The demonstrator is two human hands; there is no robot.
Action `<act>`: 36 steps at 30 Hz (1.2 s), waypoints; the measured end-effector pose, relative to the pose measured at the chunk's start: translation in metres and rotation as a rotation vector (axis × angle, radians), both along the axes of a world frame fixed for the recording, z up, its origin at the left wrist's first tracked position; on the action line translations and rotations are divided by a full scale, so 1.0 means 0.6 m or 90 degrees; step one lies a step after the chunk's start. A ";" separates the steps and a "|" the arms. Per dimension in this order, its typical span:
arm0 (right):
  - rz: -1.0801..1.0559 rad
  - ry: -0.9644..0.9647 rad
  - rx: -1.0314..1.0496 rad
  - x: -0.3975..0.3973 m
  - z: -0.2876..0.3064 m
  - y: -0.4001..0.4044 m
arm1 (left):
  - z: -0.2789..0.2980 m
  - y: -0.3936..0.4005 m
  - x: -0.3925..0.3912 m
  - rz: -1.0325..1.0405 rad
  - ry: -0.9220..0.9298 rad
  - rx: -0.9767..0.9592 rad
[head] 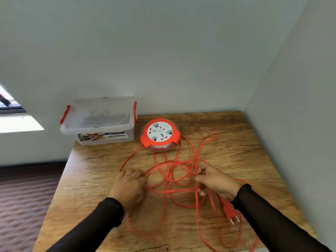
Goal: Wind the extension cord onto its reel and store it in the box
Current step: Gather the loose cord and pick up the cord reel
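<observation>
A round orange and white cord reel (160,134) lies flat on the wooden table (227,139), near the back. Its thin orange cord (174,180) sprawls in loose tangled loops over the middle and front of the table. The orange plug (229,210) rests under my right wrist, prongs toward me. My left hand (131,186) is closed over cord strands at the left of the tangle. My right hand (214,179) pinches strands at the right of it. A clear plastic box (99,122) with a lid and red latches stands at the table's back left corner.
Grey walls close in behind the table and along its right side. The table's left edge drops to a dark reddish floor (23,200). A bright window opening (14,115) shows at the far left.
</observation>
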State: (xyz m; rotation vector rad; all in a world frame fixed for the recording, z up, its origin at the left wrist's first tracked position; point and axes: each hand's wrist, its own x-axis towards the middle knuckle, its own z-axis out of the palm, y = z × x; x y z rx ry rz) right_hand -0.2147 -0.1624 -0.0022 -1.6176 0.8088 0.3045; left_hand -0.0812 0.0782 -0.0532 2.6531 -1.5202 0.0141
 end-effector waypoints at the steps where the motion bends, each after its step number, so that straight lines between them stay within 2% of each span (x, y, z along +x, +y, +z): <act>1: -0.011 -0.020 0.058 0.011 0.009 0.015 | -0.004 0.012 0.010 0.045 0.009 -0.046; 3: -0.059 -0.051 0.198 0.038 0.030 0.044 | -0.002 0.031 0.012 0.129 0.072 -0.184; 4: -0.098 -0.070 0.276 0.052 0.040 0.056 | 0.008 0.034 0.005 0.181 0.154 -0.280; 5: -0.138 -0.093 0.349 0.066 0.049 0.070 | 0.029 0.034 -0.010 0.263 0.291 -0.396; 7: -0.204 -0.140 0.433 0.095 0.068 0.100 | 0.072 0.031 -0.035 0.424 0.722 -0.629; 8: -0.226 -0.161 0.447 0.110 0.075 0.117 | 0.087 0.036 -0.044 0.464 0.911 -0.661; 9: -0.242 -0.182 0.453 0.125 0.082 0.133 | 0.102 0.040 -0.051 0.460 1.053 -0.649; 10: -0.259 -0.196 0.457 0.141 0.087 0.152 | 0.118 0.044 -0.058 0.420 1.152 -0.607; 12: -0.274 -0.204 0.472 0.171 0.094 0.188 | 0.139 0.053 -0.062 0.361 1.230 -0.517; 15: -0.209 -0.168 0.475 0.201 0.098 0.215 | 0.143 0.075 -0.023 0.429 1.173 -0.489; 18: -0.040 -0.082 0.432 0.210 0.095 0.202 | 0.131 0.127 0.054 0.577 1.040 -0.459; 21: 0.082 -0.007 0.382 0.214 0.082 0.165 | 0.114 0.178 0.121 0.696 0.821 -0.395; 24: 0.143 0.035 0.301 0.227 0.086 0.126 | 0.097 0.195 0.169 0.736 0.599 -0.336; 26: 0.161 0.031 0.195 0.241 0.097 0.102 | 0.090 0.186 0.188 0.745 0.473 -0.258; 29: 0.152 -0.067 -0.091 0.277 0.094 0.062 | 0.113 0.133 0.170 0.690 0.291 -0.137; 32: 0.191 -0.113 -0.329 0.317 0.069 0.022 | 0.137 0.039 0.085 0.534 0.166 -0.160; 34: 0.350 -0.059 -0.492 0.328 0.049 0.011 | 0.131 -0.028 0.001 0.392 0.165 -0.168; 36: 0.540 -0.052 -0.624 0.325 0.036 0.012 | 0.112 -0.085 -0.083 0.262 0.239 -0.111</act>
